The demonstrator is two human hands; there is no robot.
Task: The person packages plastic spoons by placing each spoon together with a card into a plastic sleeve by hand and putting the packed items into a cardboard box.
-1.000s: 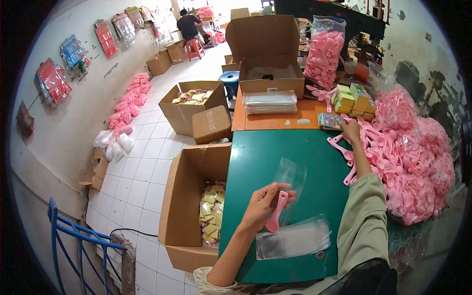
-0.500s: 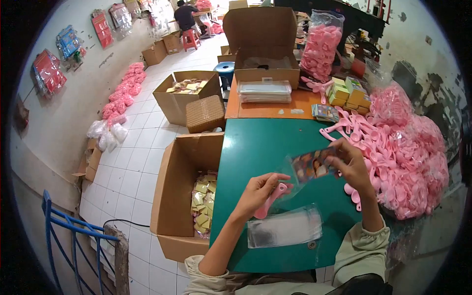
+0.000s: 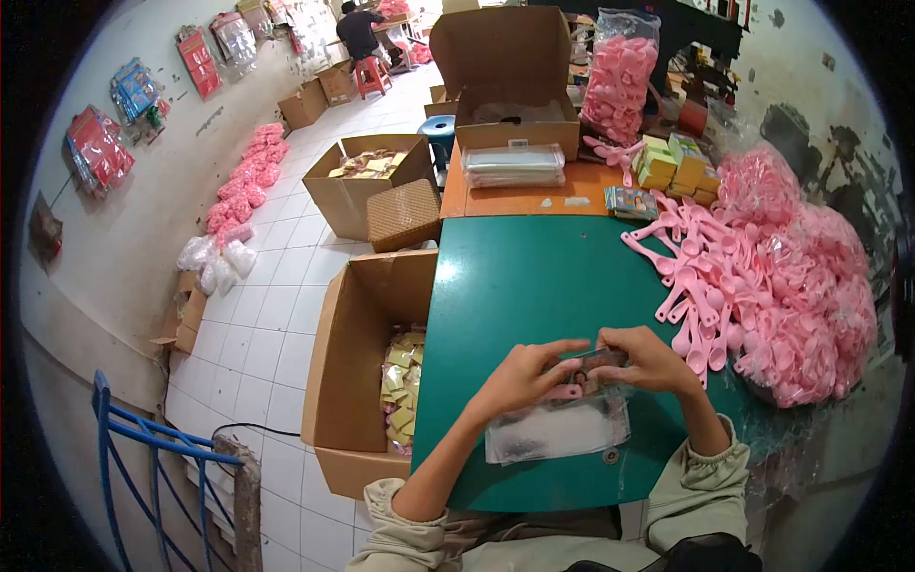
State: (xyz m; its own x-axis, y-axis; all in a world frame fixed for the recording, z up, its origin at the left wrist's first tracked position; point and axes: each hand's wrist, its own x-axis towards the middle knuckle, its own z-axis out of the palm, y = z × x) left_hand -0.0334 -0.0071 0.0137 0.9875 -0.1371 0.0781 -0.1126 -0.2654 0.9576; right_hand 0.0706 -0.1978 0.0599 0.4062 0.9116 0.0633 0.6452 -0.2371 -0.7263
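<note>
Both hands meet above the near part of the green table (image 3: 505,286). My left hand (image 3: 524,377) is closed on a pink spoon (image 3: 564,392), its fingers bent around it and a clear bag. My right hand (image 3: 650,360) pinches a dark printed card (image 3: 602,360) between thumb and fingers, close to the left fingertips. Fingers partly cover both spoon and card, so how far either sits inside the bag I cannot tell. Just below the hands lies a stack of clear plastic bags (image 3: 553,431).
A heap of pink spoons (image 3: 710,276) covers the table's right side. At the left edge stands an open carton (image 3: 329,381) holding small yellow-carded packs (image 3: 402,386). Small boxes (image 3: 658,162) and a large carton (image 3: 519,133) stand behind. A person (image 3: 360,33) sits far back.
My right hand has come down and left with the card, up against my left hand. The pink spoon is now mostly covered by the fingers. The view has shifted slightly.
</note>
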